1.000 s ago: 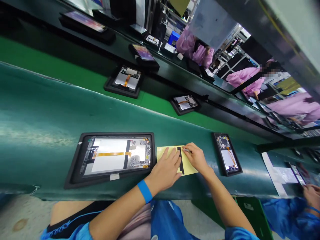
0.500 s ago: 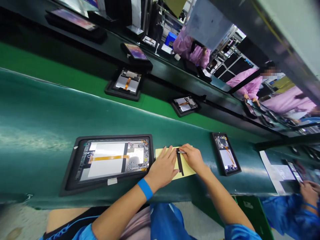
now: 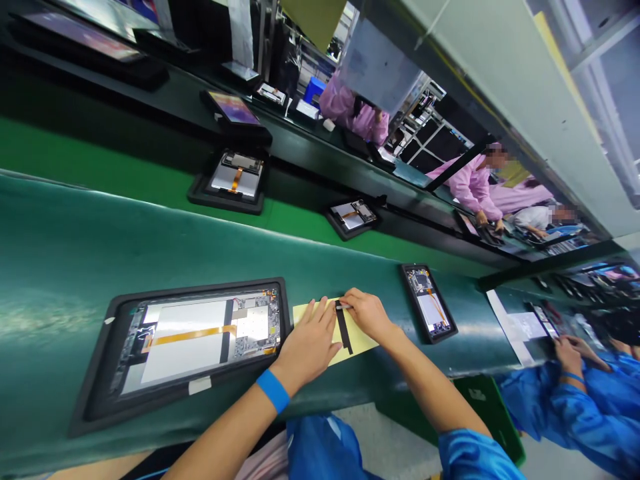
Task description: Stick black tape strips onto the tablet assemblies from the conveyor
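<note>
A yellow backing sheet [image 3: 357, 340] with a black tape strip [image 3: 345, 330] on it lies on the green bench. My left hand [image 3: 310, 340] rests flat across the sheet's left part, fingers stretched out and holding nothing. At the strip's top end, my right hand [image 3: 367, 312] pinches slim metallic tweezers [image 3: 343, 307], mostly covered by the fingers. Just left of the sheet, an opened tablet [image 3: 195, 333] sits in a black foam tray [image 3: 95, 373], its battery, orange ribbon cable and circuit board showing.
A smaller opened device [image 3: 429, 303] in a black tray lies to the right. Two more opened units, a left one [image 3: 237, 175] and a right one [image 3: 354, 217], lie on the lower green strip behind. A co-worker's hands [image 3: 570, 353] are at far right; people in pink work opposite.
My view has turned to the right, so the bench things appear farther left. Both hands keep nearly the same place on the sheet, and the tweezers stay at the strip's top end.
</note>
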The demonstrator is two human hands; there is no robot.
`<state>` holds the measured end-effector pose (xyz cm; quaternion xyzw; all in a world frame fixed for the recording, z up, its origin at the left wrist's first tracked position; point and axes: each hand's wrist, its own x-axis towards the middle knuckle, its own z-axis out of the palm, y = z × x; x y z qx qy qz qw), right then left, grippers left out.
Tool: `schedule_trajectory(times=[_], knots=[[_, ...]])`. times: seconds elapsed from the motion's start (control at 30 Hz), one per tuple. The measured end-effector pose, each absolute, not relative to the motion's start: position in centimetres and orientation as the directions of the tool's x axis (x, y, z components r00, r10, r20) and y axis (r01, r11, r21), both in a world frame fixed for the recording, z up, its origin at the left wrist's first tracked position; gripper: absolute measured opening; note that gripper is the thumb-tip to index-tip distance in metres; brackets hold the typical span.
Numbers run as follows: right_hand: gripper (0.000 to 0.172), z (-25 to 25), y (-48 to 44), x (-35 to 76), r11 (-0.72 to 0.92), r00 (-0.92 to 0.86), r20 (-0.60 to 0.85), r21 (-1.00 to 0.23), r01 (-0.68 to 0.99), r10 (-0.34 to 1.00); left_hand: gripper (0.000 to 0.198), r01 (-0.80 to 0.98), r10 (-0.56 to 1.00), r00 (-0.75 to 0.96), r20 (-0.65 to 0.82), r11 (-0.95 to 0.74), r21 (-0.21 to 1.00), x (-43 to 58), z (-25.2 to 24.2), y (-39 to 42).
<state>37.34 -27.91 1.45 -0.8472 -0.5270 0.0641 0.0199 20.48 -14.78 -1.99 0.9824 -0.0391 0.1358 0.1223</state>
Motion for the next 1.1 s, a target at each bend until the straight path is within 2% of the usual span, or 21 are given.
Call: schedule_trajectory(times=[0.4, 0.67, 1.0, 1.1], knots=[[0.023, 1.0, -28.2, 38.3, -0.398, 0.398, -0.052, -0.231, 0.888, 0.916, 0.065, -0.116, -0.057, 0.963, 0.263, -0.970, 0.216, 20.4, -1.8, -14.9], [0.019, 1.3, -28.0, 38.6, -0.384, 0.381, -0.063, -0.251, 0.888, 0.922, 0.065, -0.111, -0.052, 0.968, 0.244, -0.967, 0.232, 20.3, -1.8, -14.9], [0.023, 1.7, -27.9, 38.8, -0.350, 0.341, -0.083, -0.272, 0.896, 0.936, 0.065, -0.110, -0.056, 0.971, 0.231, -0.968, 0.226, 20.3, -1.4, -14.9], [0.019, 1.6, -27.8, 39.1, -0.345, 0.338, -0.076, -0.294, 0.891, 0.938, 0.067, -0.105, -0.053, 0.972, 0.229, -0.969, 0.222, 20.3, -1.4, -14.9]])
